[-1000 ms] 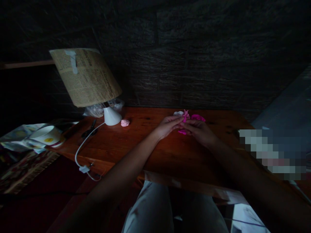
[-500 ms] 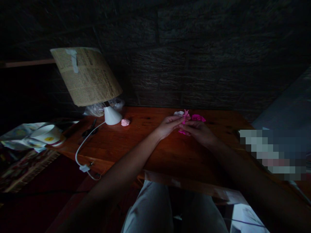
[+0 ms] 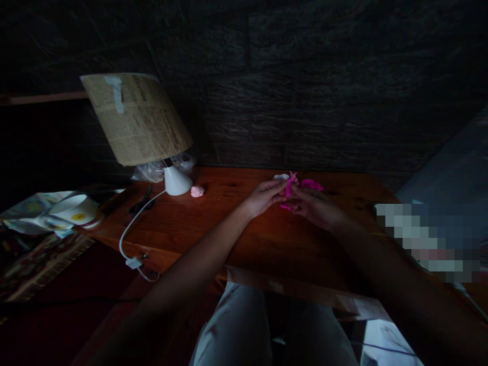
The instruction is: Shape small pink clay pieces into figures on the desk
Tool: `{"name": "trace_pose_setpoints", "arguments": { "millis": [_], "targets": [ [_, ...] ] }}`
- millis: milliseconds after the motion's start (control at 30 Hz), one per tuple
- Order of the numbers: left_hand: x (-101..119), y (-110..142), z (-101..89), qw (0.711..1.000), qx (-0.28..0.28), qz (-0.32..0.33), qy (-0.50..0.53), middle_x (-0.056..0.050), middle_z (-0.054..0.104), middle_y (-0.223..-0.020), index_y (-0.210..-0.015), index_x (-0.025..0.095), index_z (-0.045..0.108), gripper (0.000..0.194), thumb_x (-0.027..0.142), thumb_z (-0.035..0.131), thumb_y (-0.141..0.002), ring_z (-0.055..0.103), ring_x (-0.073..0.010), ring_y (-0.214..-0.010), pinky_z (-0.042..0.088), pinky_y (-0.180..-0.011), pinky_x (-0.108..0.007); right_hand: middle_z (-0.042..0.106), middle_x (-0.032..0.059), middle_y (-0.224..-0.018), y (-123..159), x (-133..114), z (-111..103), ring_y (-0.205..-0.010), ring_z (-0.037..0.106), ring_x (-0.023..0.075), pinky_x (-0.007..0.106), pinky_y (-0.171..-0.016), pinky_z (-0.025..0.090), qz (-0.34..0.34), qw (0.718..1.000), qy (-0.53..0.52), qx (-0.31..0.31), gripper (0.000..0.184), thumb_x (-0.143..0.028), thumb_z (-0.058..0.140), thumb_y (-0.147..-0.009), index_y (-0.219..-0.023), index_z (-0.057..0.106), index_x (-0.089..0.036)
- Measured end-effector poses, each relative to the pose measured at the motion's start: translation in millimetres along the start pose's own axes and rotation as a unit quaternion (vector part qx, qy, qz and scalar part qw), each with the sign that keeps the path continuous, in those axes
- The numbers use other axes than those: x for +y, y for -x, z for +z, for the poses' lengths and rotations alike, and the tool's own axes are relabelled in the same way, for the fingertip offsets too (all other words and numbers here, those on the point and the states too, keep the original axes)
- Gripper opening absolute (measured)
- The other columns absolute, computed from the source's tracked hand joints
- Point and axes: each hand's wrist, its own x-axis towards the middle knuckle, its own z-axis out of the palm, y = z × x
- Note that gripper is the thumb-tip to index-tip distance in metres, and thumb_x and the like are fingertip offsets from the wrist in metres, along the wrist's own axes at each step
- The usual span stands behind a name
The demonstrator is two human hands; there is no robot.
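Note:
Over the back part of the wooden table (image 3: 213,223), my two hands meet around a small, soft-looking bright pink strip (image 3: 288,189). The fingers of my left hand (image 3: 262,198) are closed on it from the left. My right hand (image 3: 319,209) pinches at its right side, thumb and forefinger together. Just behind the fingertips shows a lighter pink frilly piece (image 3: 293,176); whether it is joined to the strip I cannot tell. A ruffled magenta piece (image 3: 312,184) lies behind my right hand, and a whitish piece (image 3: 281,177) behind my left. Another magenta bit (image 3: 285,206) shows below the fingers.
A lamp with a newspaper-covered shade (image 3: 139,119) and white base (image 3: 177,183) stands at left. Near it are a pale pink lump (image 3: 197,191), dark scissors (image 3: 142,200) and a white cord (image 3: 121,243). A white cup (image 3: 76,210) sits far left. A dark wall (image 3: 267,101) rises behind.
The bright pink strip shows more fully between my fingertips. My right hand's fingers have shifted slightly to the right and opened a little underneath. My left hand stays nearly in place.

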Motion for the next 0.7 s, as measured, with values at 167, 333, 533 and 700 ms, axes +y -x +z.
{"name": "trace_pose_setpoints", "arguments": {
  "millis": [167,333,533,700],
  "targets": [
    [-1.6,-0.4,-0.7,1.0,0.002,-0.009,-0.009,-0.007,0.074,-0.089,-0.093,0.019,0.08,0.034,0.044,0.083,-0.07,0.062,-0.0113,-0.078,0.049,-0.074,-0.025,0.074,0.0024,-0.083,0.8,1.8,1.7,-0.068,0.06,0.0115,0.025,-0.061,0.047,-0.026,0.999,0.039,-0.013,0.039,-0.057,0.087,-0.06,-0.081,0.077,-0.025],
    [-1.9,-0.5,-0.9,1.0,-0.009,-0.006,-0.024,-0.003,0.07,-0.071,-0.087,0.017,0.08,0.04,0.049,0.085,-0.063,0.059,-0.01,-0.068,0.048,-0.074,-0.027,0.07,0.0017,-0.074,0.8,1.8,5.2,-0.062,0.054,0.0108,0.025,-0.055,0.041,-0.066,0.995,0.074,-0.007,0.039,-0.058,0.084,-0.063,-0.079,0.077,-0.023],
    [-2.1,0.2,0.4,1.0,-0.012,0.01,-0.018,-0.008,0.075,-0.093,-0.091,0.018,0.08,0.038,0.046,0.085,-0.065,0.066,-0.0158,-0.09,0.047,-0.088,-0.031,0.064,-0.0015,-0.065,-0.2,4.5,7.8,-0.056,0.047,0.0085,0.024,-0.053,0.036,-0.082,0.994,0.078,0.005,0.036,-0.054,0.084,-0.065,-0.08,0.078,-0.022],
    [-4.5,0.4,1.3,1.0,-0.011,0.009,0.014,-0.008,0.075,-0.097,-0.088,0.02,0.081,0.034,0.043,0.087,-0.064,0.065,-0.0143,-0.086,0.047,-0.083,-0.029,0.063,-0.0017,-0.064,-0.6,7.5,10.1,-0.06,0.051,0.0109,0.027,-0.059,0.042,-0.082,0.996,0.046,0.009,0.032,-0.051,0.087,-0.063,-0.079,0.079,-0.025]
  ]
}}
